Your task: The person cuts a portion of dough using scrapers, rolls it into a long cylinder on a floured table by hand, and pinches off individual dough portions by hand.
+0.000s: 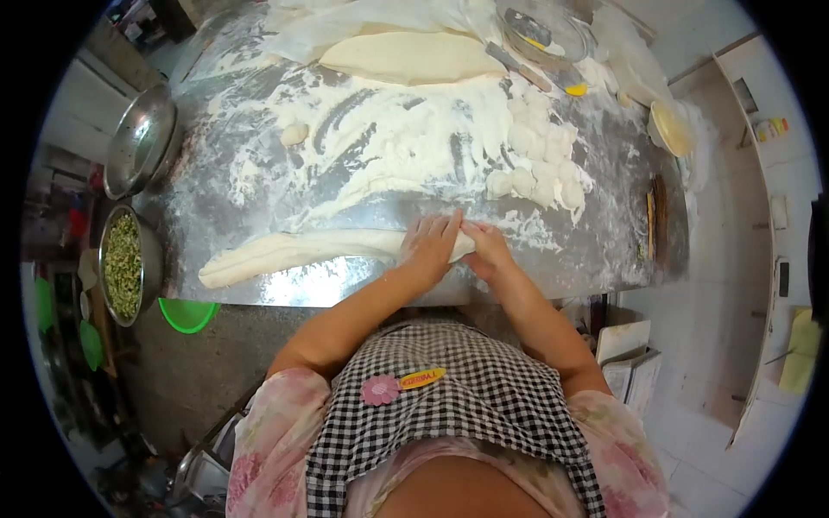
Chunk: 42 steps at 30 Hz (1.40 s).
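Note:
A long, pale roll of dough (pixel 302 253) lies along the front edge of the floured metal table, reaching from the left to the table's middle. Over its right end rests my left hand (pixel 429 248), fingers closed together on the dough. My right hand (pixel 489 249) is close beside it, touching the left fingertips and wrapped round the tip of the roll. Part of the dough's end is hidden under both hands. Beyond the hands, a cluster of small floured dough pieces (pixel 542 160) sits to the right, and one small lump (pixel 294 135) to the left.
A flat dough slab (pixel 410 57) lies at the back beside a knife (pixel 518 67). At the left edge are a metal bowl (pixel 140 142) and a bowl of chopped green filling (pixel 123 266). A yellowish bowl (pixel 671 129) and thin sticks (pixel 657 220) are at the right.

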{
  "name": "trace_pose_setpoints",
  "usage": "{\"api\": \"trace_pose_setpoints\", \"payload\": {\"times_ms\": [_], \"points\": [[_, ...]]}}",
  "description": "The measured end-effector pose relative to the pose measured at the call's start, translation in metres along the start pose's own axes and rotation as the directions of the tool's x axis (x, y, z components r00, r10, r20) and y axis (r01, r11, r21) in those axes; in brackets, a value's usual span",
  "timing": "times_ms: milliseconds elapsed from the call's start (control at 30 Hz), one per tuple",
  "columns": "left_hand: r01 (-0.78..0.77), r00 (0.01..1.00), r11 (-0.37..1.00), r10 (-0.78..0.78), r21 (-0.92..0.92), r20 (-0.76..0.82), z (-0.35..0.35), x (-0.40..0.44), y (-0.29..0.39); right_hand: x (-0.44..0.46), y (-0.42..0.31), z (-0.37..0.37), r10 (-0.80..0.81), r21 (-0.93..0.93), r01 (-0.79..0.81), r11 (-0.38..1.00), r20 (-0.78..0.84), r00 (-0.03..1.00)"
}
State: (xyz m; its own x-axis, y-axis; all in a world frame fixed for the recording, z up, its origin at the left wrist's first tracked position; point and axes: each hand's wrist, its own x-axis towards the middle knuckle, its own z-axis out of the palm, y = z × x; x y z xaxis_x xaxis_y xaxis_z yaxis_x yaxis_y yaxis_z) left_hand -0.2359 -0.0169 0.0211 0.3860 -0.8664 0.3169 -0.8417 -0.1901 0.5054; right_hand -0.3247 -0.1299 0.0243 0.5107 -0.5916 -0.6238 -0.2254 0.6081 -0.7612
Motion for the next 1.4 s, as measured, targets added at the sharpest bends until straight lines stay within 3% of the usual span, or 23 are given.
{"api": "trace_pose_setpoints", "payload": {"times_ms": [33, 133, 167, 267, 367, 400, 500, 567, 600, 633, 667, 733, 800, 833, 867, 933, 967, 1067, 1167, 1233, 1267, 1367, 1400], "points": [[0.109, 0.991, 0.990, -0.100, -0.087, 0.093, -0.002, 0.003, -0.002, -0.009, -0.005, 0.007, 0.086, 0.045, -0.085, 0.995, -0.024, 0.996], [0.402, 0.865, 0.824, -0.198, -0.399, 0.462, -0.034, 0.027, -0.007, -0.025, -0.063, 0.015, -0.262, -0.493, 0.396, 0.775, 0.320, 0.910], [0.493, 0.801, 0.724, -0.163, -0.482, 0.576, -0.051, 0.037, -0.007, -0.036, -0.067, 0.027, -0.515, -0.727, 0.584, 0.361, 0.367, 0.775], [0.550, 0.803, 0.371, 0.013, -0.748, 0.596, -0.068, 0.028, -0.016, -0.057, -0.055, 0.044, -0.717, -0.476, 0.865, -0.160, 0.658, 0.229], [0.402, 0.833, 0.783, -0.097, -0.475, 0.544, -0.035, -0.001, -0.016, -0.024, -0.018, 0.044, -0.797, -0.539, 0.842, 0.018, 0.501, 0.337], [0.380, 0.831, 0.803, -0.078, -0.460, 0.550, -0.037, -0.003, -0.016, -0.014, -0.013, 0.043, -0.808, -0.580, 0.810, 0.086, 0.435, 0.397], [0.210, 0.843, 0.859, 0.083, -0.466, 0.531, -0.056, 0.002, -0.001, 0.027, -0.041, 0.030, -0.628, -0.825, 0.482, -0.294, 0.547, 0.554], [-0.053, 0.851, 0.857, 0.308, -0.513, 0.426, -0.081, 0.021, 0.021, 0.039, -0.045, 0.016, -0.695, -0.828, 0.484, -0.284, 0.525, 0.491], [-0.065, 0.913, 0.873, 0.248, -0.483, 0.325, -0.076, 0.027, 0.011, 0.051, -0.057, 0.021, -0.731, -0.815, 0.496, -0.299, 0.530, 0.430], [-0.060, 0.952, 0.884, 0.190, -0.464, 0.239, -0.063, 0.021, 0.001, 0.031, -0.053, 0.026, -0.796, -0.771, 0.631, 0.091, 0.324, 0.510], [-0.041, 0.977, 0.888, 0.132, -0.458, 0.167, -0.047, 0.007, -0.006, 0.023, -0.032, 0.025, -0.676, -0.697, 0.590, 0.409, 0.203, 0.708], [-0.075, 0.995, 0.990, 0.067, -0.120, -0.068, -0.031, -0.014, -0.014, 0.015, 0.003, 0.027, -0.267, -0.396, 0.278, 0.875, 0.084, 0.960], [0.034, 0.999, 0.999, -0.034, -0.004, -0.035, -0.030, -0.011, -0.024, -0.002, 0.017, 0.036, -0.057, -0.120, 0.065, 0.991, 0.065, 0.996], [0.145, 0.980, 0.988, -0.135, -0.061, 0.143, -0.033, -0.009, -0.026, -0.009, 0.017, 0.039, 0.052, 0.024, -0.054, 0.998, 0.080, 0.995], [0.264, 0.918, 0.960, -0.219, -0.097, 0.330, -0.035, -0.010, -0.026, -0.009, 0.009, 0.040, -0.067, -0.147, 0.090, 0.985, 0.156, 0.986], [0.333, 0.894, 0.897, -0.203, -0.289, 0.401, -0.060, 0.003, -0.028, -0.009, -0.027, 0.046, -0.261, -0.429, 0.403, 0.808, 0.353, 0.899], [0.363, 0.884, 0.851, -0.186, -0.379, 0.429, -0.074, 0.010, -0.030, -0.028, -0.044, 0.061, -0.497, -0.692, 0.639, 0.336, 0.446, 0.744], [0.588, 0.790, 0.303, -0.013, -0.750, 0.613, -0.096, 0.012, -0.036, -0.053, -0.036, 0.080, -0.673, -0.542, 0.832, -0.116, 0.659, 0.335], [0.441, 0.848, 0.631, -0.058, -0.638, 0.527, -0.042, -0.024, -0.051, -0.028, 0.002, 0.080, -0.801, -0.464, 0.886, -0.013, 0.535, 0.269], [0.469, 0.814, 0.744, -0.155, -0.476, 0.559, -0.048, -0.032, -0.048, -0.007, 0.006, 0.076, -0.799, -0.629, 0.775, 0.056, 0.438, 0.413], [0.381, 0.831, 0.755, -0.027, -0.534, 0.555, -0.068, -0.026, -0.039, 0.009, 0.002, 0.076, -0.791, -0.691, 0.718, 0.081, 0.394, 0.469], [-0.043, 0.885, 0.848, 0.278, -0.529, 0.374, -0.103, -0.006, 0.002, 0.058, -0.027, 0.050, -0.620, -0.822, 0.518, -0.237, 0.538, 0.571], [-0.062, 0.933, 0.843, 0.240, -0.534, 0.270, -0.095, -0.003, -0.005, 0.040, -0.047, 0.058, -0.714, -0.653, 0.633, -0.415, 0.665, 0.218]]}}
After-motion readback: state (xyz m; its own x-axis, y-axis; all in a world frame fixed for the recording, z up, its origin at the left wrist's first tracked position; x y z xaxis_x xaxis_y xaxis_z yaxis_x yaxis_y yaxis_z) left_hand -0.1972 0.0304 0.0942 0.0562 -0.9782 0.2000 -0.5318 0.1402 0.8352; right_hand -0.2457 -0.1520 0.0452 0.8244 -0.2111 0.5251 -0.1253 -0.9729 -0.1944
